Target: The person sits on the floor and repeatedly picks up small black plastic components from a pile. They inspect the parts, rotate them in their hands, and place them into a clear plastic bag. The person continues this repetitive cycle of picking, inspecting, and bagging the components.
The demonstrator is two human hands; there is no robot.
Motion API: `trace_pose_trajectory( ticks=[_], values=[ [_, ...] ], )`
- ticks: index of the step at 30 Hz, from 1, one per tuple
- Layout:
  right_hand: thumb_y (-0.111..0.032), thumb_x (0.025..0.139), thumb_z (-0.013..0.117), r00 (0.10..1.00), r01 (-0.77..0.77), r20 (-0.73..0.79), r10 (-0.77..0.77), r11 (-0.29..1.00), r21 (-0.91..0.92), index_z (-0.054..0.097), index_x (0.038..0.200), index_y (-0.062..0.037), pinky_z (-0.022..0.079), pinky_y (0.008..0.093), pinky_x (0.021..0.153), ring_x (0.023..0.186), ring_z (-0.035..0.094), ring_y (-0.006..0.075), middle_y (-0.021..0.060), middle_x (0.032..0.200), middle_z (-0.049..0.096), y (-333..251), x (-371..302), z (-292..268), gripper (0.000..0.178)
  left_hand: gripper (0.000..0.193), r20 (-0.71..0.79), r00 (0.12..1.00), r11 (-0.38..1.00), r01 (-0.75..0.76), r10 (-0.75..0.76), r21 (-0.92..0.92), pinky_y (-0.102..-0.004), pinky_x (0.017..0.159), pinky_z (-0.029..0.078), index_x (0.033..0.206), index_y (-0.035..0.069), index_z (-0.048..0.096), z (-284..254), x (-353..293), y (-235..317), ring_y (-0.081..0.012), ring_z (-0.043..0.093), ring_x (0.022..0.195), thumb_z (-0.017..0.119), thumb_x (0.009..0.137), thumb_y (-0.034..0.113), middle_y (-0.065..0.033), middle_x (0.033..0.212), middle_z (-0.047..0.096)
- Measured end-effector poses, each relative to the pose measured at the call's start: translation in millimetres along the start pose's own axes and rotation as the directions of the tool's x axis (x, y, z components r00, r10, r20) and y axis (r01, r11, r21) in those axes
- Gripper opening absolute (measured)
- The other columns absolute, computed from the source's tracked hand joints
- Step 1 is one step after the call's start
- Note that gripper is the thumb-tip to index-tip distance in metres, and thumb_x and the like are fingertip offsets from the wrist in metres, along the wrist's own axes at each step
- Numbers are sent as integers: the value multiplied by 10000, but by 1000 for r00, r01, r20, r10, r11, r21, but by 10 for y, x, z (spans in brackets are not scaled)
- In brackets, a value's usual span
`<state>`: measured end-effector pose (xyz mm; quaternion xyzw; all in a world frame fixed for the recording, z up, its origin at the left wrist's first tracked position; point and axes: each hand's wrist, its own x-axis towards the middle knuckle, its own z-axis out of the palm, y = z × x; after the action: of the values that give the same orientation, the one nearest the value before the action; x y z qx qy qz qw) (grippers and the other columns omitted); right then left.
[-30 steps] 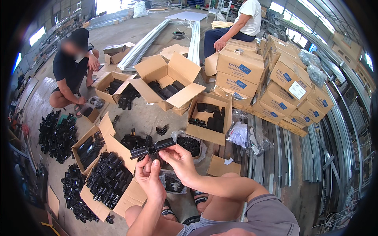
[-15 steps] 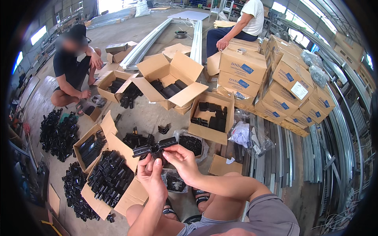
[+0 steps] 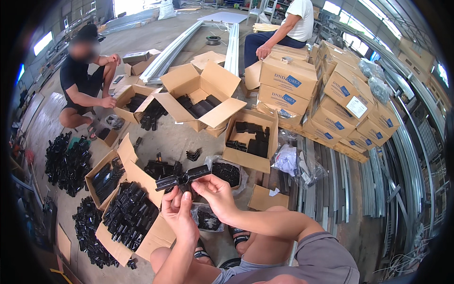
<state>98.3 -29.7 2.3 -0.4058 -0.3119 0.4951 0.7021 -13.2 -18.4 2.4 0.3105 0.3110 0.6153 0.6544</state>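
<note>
Between both hands, above the floor, is a black angled connector piece with arms pointing left, right and down. My left hand pinches it from below near its middle. The fingers of my right hand grip its right side. Just beyond lies a loose pile of similar black pieces on the floor. An open carton full of black pieces stands to the left of my left hand. Past my right hand, a clear plastic bag holds small black parts, and a second bag lies under my wrists.
Heaps of black connectors lie at the left. Open cartons stand ahead, stacked closed cartons at the right, beside long metal profiles. One co-worker crouches at the far left; another person sits behind the stack.
My hands and the connector have shifted slightly left and down in view, still gripping it. The crouching co-worker has raised one hand and moved the other toward the carton.
</note>
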Motion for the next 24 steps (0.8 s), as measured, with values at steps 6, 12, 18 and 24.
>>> trace_pose_trajectory(
  ticks=[6,12,18,24],
  values=[
    [-74,945,660,1000,-18,-17,18,1000,21,634,1098,20,478,266,888,984,616,97,53,1017,684,-80,-24,48,182,277,1,1000,1000,-4,4,5,-256,854,522,1167,25,557,3,2,-23,-138,639,1019,642,914,-48,-139,1171,662],
    [-60,939,657,1000,-3,-29,3,1000,-7,638,1101,29,483,267,902,981,625,108,64,1032,683,-103,-60,44,186,284,-12,999,999,33,-32,36,-259,854,523,1177,25,553,-6,-23,13,-139,641,1009,636,915,-48,-135,1155,667],
    [-68,942,654,999,-42,-14,43,999,25,635,1101,19,487,277,910,1013,614,118,67,1051,670,-35,11,-12,182,281,16,1000,1000,-12,11,29,-259,859,520,1180,30,553,63,-9,-22,-144,641,1005,632,920,-44,-136,1138,672],
    [-69,950,648,999,14,-29,-13,999,33,639,1104,23,504,267,881,947,635,111,63,1043,683,-53,-12,-17,180,275,-4,1000,999,-29,29,37,-265,891,508,1149,14,568,38,10,-91,-136,635,1005,651,899,-64,-120,1109,673]
  ],
)
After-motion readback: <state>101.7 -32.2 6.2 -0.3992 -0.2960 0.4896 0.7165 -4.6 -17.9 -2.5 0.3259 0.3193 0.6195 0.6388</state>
